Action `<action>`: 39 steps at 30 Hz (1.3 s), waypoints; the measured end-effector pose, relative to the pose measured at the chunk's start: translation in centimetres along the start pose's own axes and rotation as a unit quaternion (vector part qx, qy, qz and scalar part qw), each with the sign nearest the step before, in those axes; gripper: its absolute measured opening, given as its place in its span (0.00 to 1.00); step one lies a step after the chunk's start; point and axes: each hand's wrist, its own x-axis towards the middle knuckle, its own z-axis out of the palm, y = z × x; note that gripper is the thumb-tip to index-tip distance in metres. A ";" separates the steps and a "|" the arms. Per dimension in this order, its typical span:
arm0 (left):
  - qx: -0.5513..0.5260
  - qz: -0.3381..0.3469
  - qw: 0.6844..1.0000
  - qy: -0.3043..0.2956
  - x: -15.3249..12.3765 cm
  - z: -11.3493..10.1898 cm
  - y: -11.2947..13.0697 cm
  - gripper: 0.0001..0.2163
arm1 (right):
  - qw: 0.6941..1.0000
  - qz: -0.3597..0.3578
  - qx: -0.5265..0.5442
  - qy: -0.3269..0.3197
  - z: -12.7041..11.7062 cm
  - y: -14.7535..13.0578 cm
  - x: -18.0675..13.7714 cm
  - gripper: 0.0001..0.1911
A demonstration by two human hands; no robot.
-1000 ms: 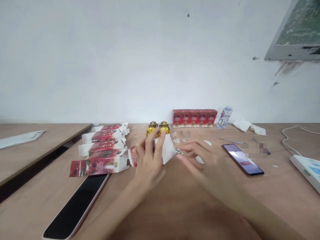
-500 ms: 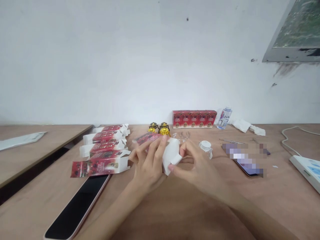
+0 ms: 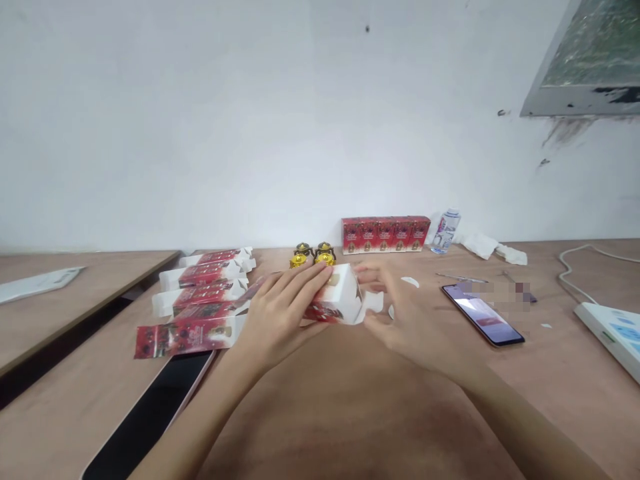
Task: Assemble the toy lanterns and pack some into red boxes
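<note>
A red and white carton [image 3: 341, 297] lies sideways between my hands, its white flaps [image 3: 371, 307] open toward the right. My left hand [image 3: 287, 307] is wrapped over its left part, fingers on top and thumb below. At the open end, my right hand [image 3: 407, 320] is curled about the flaps, thumb in front and fingers behind. The carton's inside is hidden from me. Just beyond it stand two gold and black lantern-shaped pieces [image 3: 324, 255]. Behind my right hand, a clear jar with a white lid [image 3: 411, 282] is mostly covered.
Several flattened-looking red cartons [image 3: 200, 337] lie at left above a phone [image 3: 150, 413]. A row of closed red boxes [image 3: 385, 235] and a bottle [image 3: 445, 232] stand by the wall. Rightward are tissues [image 3: 480, 245], tweezers [image 3: 460, 277], another phone [image 3: 483, 315] and a white device [image 3: 610, 337].
The carton has turned in my hands; its printed side and squared-out shape now show. My left hand has shifted to lie flat over it, and my right hand has moved slightly right.
</note>
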 end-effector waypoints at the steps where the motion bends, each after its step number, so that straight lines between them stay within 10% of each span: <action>1: 0.011 0.010 1.000 -0.010 0.0 0.1 0.0 0.29 | 0.999 -0.025 -0.034 0.004 0.3 0.3 0.1 0.24; 21: -0.039 0.013 0.979 -0.199 0.3 -1.2 0.3 0.37 | 0.847 -0.379 -0.369 0.050 0.2 1.2 0.2 0.11; 28: -0.055 -0.014 0.959 -0.278 0.0 -1.7 0.5 0.31 | 0.867 -0.321 -0.370 -0.094 0.4 0.7 -0.4 0.18; 39: -0.148 -0.070 0.941 -0.295 0.3 -3.2 0.0 0.38 | 0.920 -0.274 -0.257 -0.109 -1.0 0.1 -0.3 0.16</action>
